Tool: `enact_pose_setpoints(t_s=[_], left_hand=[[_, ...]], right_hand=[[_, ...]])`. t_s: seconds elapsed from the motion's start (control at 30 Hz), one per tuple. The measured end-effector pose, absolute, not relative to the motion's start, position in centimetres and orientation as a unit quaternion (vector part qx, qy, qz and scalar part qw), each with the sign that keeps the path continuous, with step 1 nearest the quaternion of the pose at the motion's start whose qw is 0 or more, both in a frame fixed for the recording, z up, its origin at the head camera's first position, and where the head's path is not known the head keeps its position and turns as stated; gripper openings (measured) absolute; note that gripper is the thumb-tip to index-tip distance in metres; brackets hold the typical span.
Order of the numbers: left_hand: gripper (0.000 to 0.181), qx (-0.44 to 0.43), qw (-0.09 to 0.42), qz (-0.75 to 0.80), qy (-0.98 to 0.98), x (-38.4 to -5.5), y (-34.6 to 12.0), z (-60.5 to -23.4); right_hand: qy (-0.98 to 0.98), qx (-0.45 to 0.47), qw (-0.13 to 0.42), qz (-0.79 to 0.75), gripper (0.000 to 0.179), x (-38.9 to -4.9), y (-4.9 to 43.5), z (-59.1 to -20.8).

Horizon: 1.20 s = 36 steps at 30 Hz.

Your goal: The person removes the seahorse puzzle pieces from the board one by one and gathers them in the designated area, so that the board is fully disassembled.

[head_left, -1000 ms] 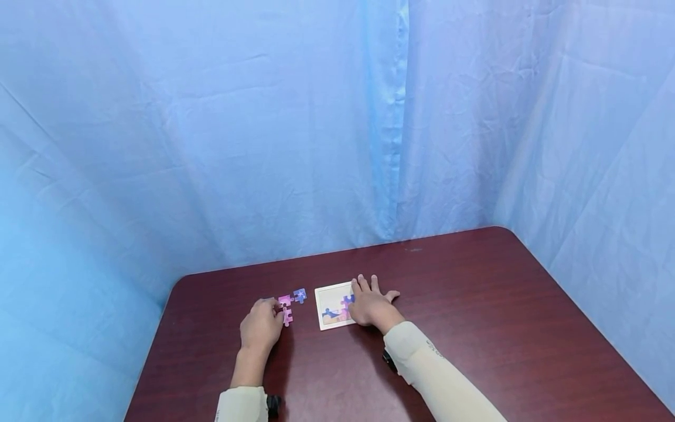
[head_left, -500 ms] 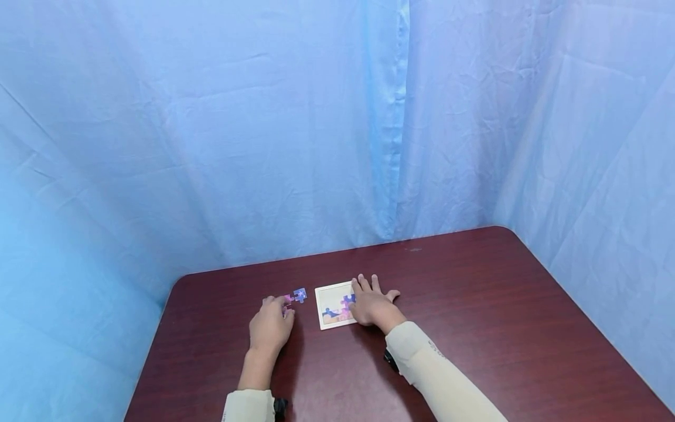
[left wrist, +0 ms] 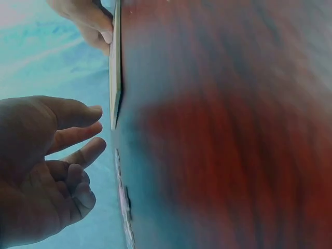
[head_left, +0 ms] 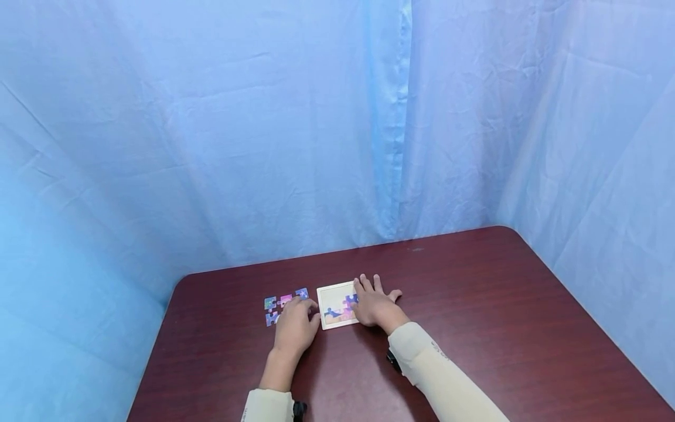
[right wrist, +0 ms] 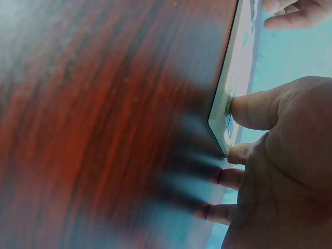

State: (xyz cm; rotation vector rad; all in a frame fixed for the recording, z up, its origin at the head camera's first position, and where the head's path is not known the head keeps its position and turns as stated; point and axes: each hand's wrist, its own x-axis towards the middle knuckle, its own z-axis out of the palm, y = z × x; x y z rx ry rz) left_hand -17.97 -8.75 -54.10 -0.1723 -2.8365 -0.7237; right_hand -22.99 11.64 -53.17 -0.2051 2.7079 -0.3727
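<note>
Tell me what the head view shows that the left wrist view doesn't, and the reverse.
Only the head view shows the printed faces of the loose pieces, the inset pieces in the frame, and both sleeves.

Only the left wrist view shows the palm side of the left grip, and the loose pieces edge-on.

Both show the left grip, right grip, frame, loose pieces, table and blue curtain.

Head view was evenly bright; soft shadows fell on the tabletop (head_left: 474,305) between the forearms (head_left: 282,369), with faint glare there. Wrist views were dimmer, hazy: left hand (left wrist: 44,181) and right hand (right wrist: 282,166) appeared shaded, tabletop blurred, one upper corner of each washed pale.
</note>
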Motion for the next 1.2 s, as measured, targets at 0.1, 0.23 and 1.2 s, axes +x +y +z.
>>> enact_pose_setpoints(t_s=[0.1,0.23,1.2], left_hand=[[0.013,-0.069,0.065,-0.273,-0.957,-18.0,-8.3,-53.7],[0.017,-0.085,0.012,-0.301,-0.950,-18.1,-7.6,-53.6],[0.022,-0.107,-0.042,-0.276,-0.954,-19.2,-5.5,-53.2]], right_hand=[[0.968,-0.072,0.199,-0.135,0.070,-23.0,11.7,-53.2],[0.967,-0.074,0.201,-0.136,0.069,-23.0,11.8,-53.4],[0.959,-0.089,0.216,-0.160,0.081,-23.0,12.7,-52.8]])
